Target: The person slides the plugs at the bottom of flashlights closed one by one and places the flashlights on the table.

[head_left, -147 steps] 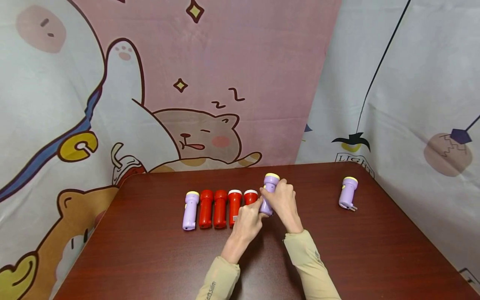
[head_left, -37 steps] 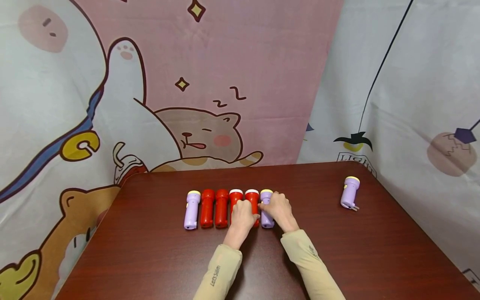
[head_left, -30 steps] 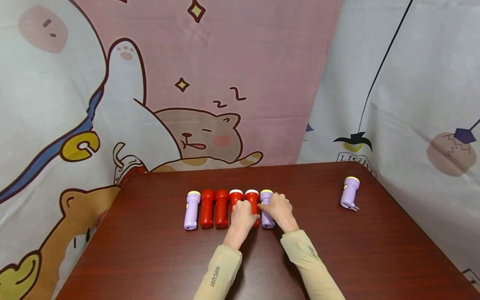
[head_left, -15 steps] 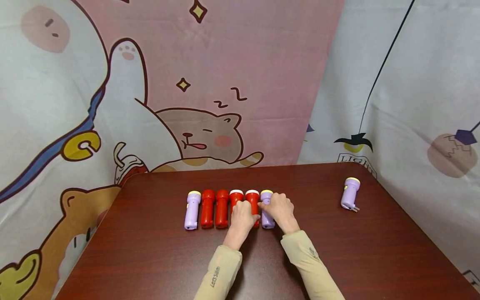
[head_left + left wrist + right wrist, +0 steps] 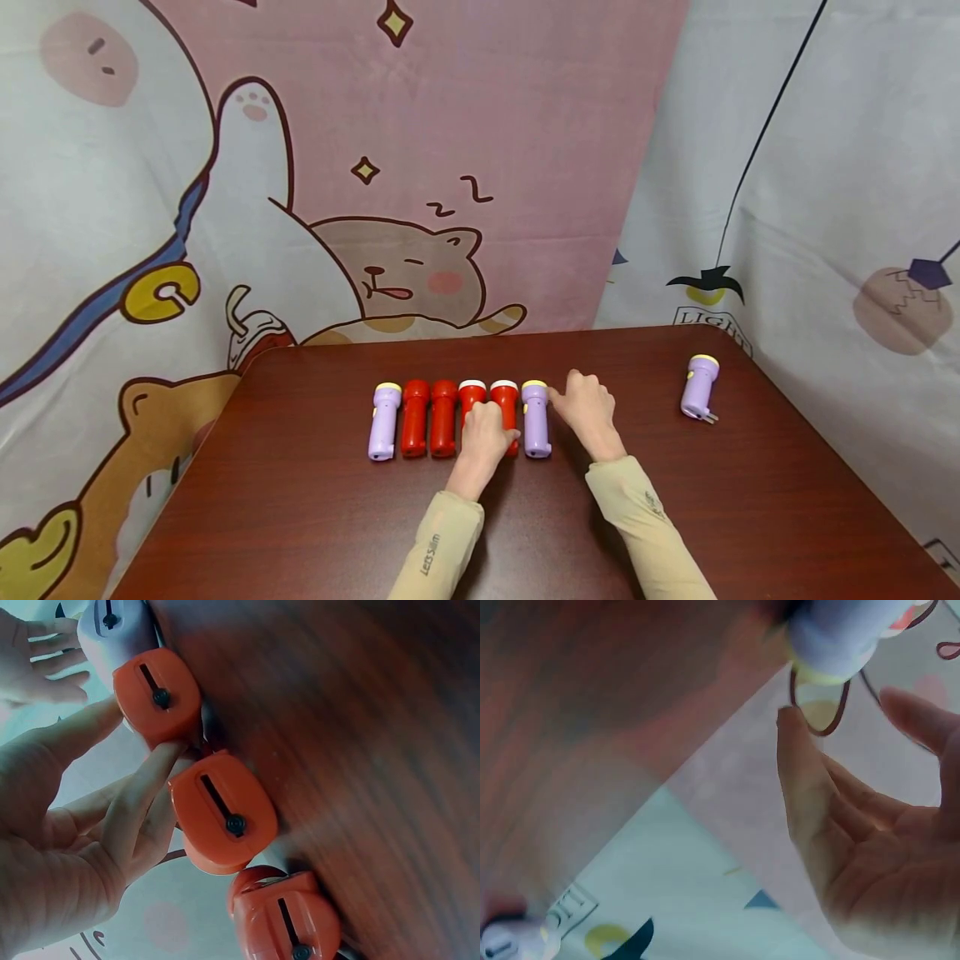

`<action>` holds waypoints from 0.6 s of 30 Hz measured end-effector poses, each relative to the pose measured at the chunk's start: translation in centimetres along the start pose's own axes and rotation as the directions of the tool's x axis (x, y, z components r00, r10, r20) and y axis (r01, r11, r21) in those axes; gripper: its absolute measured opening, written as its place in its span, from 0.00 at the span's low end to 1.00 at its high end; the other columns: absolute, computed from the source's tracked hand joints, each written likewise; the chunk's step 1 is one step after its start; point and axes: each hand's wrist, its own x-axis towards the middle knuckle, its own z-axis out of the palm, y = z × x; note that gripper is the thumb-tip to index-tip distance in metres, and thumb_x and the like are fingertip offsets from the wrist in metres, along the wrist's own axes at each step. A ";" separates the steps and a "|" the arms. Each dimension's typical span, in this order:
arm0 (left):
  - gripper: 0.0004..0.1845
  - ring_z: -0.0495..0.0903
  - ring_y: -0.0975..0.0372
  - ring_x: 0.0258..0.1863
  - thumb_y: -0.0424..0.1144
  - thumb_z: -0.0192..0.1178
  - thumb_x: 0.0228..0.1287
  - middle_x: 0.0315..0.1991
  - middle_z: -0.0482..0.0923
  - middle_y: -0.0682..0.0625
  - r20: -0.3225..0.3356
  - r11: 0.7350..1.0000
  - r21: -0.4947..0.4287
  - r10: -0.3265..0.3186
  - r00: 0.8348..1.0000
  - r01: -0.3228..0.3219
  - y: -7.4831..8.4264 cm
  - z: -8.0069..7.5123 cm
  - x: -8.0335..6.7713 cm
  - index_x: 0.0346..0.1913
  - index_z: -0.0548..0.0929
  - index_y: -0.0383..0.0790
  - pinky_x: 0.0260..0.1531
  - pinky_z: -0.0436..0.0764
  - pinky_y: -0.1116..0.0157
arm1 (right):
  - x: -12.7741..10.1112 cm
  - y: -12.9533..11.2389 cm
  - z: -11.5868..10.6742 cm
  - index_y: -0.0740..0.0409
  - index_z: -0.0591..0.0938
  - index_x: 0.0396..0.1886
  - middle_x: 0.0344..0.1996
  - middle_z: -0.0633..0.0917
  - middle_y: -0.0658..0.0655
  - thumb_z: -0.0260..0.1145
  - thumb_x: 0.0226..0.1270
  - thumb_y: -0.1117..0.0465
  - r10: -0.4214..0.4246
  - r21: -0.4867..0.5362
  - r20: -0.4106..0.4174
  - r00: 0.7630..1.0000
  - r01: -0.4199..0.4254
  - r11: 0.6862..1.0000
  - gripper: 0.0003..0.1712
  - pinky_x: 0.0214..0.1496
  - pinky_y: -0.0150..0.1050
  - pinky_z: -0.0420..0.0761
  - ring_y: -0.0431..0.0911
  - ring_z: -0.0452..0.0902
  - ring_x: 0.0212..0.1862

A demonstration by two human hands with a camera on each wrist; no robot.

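My left hand (image 5: 483,437) holds a red flashlight with a white rim (image 5: 506,402) that lies in a row on the table. In the left wrist view its thumb and fingers are on either side of that red flashlight (image 5: 157,697), the fingers in the gap by its neighbour. The neighbouring white-rimmed red flashlight (image 5: 472,393) is partly hidden behind this hand. Just right of the held one lies a purple flashlight with a yellow rim (image 5: 536,425). My right hand (image 5: 590,412) is beside it, apart and holding nothing, its thumb and fingers spread in the right wrist view.
Farther left in the row lie two all-red flashlights (image 5: 414,421) and a purple flashlight (image 5: 384,423). Another purple flashlight (image 5: 699,387), with plug prongs out, lies alone at the right of the brown table (image 5: 360,525). A cartoon-printed cloth (image 5: 555,167) hangs behind.
Earlier both hands held the purple flashlight, raised; it then came down at the row's right end. My right hand has since let go and moved right; my left stays on the red one.
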 end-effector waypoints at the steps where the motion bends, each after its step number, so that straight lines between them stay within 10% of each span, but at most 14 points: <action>1: 0.17 0.81 0.47 0.22 0.41 0.78 0.37 0.21 0.80 0.40 0.002 1.000 -0.001 -0.002 1.000 0.002 0.0 0.0 0.0 0.22 0.81 0.33 0.24 0.80 0.58 | 0.2 0.4 -0.2 0.67 0.79 0.28 0.29 0.83 0.72 0.67 0.57 0.47 0.003 -0.005 -0.013 1.000 -0.003 1.000 0.24 0.26 0.55 0.77 0.65 0.81 0.28; 18: 0.17 0.79 0.48 0.21 0.41 0.78 0.37 0.20 0.78 0.41 0.005 1.000 -0.008 0.004 1.000 -0.004 0.1 -0.2 -0.2 0.21 0.81 0.33 0.23 0.79 0.58 | 3.9 10.4 -4.6 0.80 0.73 0.45 0.42 0.75 0.81 0.62 0.61 0.54 0.130 -0.050 -0.121 0.984 -0.137 0.989 0.29 0.42 0.65 0.73 0.75 0.72 0.46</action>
